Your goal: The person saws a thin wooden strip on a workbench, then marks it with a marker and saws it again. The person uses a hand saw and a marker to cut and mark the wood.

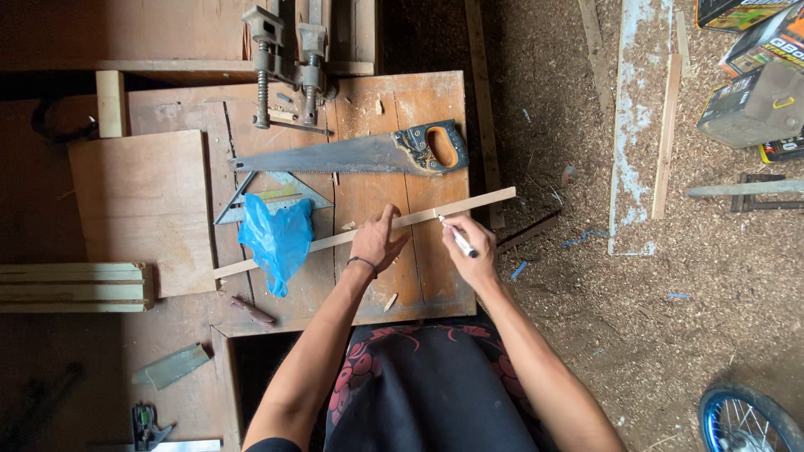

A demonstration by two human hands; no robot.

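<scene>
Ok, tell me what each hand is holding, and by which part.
The right hand grips a white pen around its barrel, tip against the thin wooden strip. The left hand presses down on that strip near its middle.

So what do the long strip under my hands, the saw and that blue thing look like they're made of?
Long strip: pale bare wood, seemingly unfinished. Saw: dull grey metal blade, apparently steel; black-and-orange handle looks plastic. Blue thing: thin crinkled plastic, probably a bag.

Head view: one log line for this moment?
left hand: pressing wooden strip | right hand: marker, tip at strip | handsaw: idle behind
</scene>
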